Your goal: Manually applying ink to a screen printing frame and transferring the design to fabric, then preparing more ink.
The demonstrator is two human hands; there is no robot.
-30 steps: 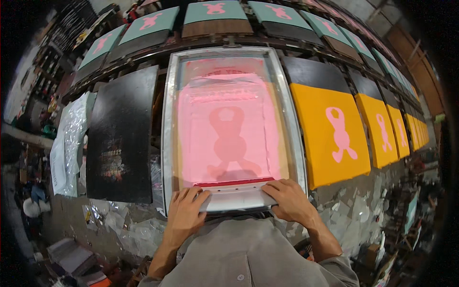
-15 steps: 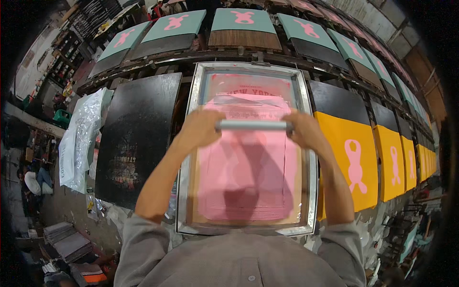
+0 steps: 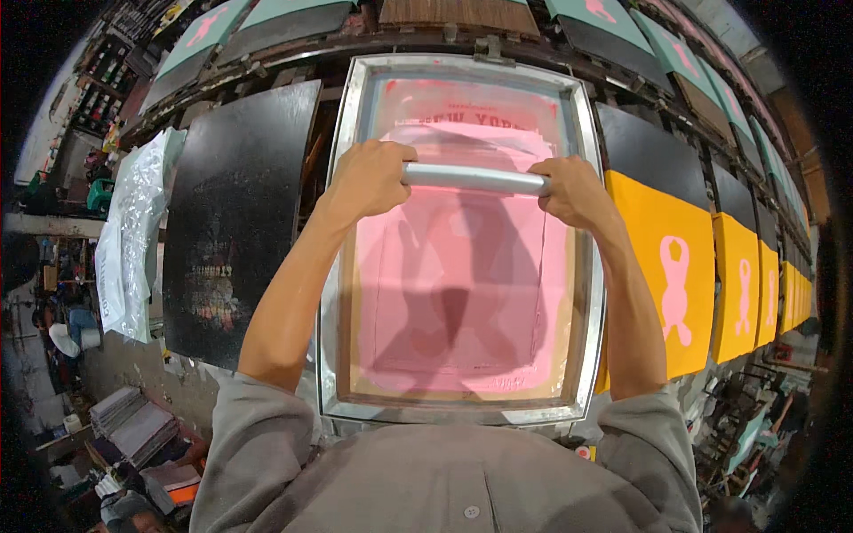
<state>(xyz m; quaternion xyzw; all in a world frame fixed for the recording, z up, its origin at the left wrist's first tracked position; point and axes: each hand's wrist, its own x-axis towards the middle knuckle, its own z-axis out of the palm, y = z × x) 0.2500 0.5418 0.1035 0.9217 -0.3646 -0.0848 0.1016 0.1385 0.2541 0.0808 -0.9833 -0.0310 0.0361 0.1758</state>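
Both my hands grip a long squeegee with a grey, rounded handle (image 3: pixel 476 178). My left hand (image 3: pixel 371 180) is closed round its left end, and my right hand (image 3: pixel 573 193) round its right end. The squeegee lies crosswise over the far part of a screen printing frame (image 3: pixel 597 302) with a silvery metal rim. Pink ink (image 3: pixel 551 329) covers much of the mesh on my side of the squeegee, and a darker figure shape shows through it. More pink ink, with lettering in the mesh, shows beyond the handle. The squeegee's blade is hidden beneath the handle.
To the right, yellow fabric pieces (image 3: pixel 653 258) with pink figures lie on a row of dark boards. A bare black board (image 3: pixel 240 204) stands left of the frame, beside a plastic-wrapped pale package (image 3: pixel 133 240). Green pieces (image 3: pixel 298 12) line the far row, past a metal rail.
My hands and the squeegee stay near the far part of the frame, the handle now slightly tilted. The view has shifted, so the far row sits higher in the picture.
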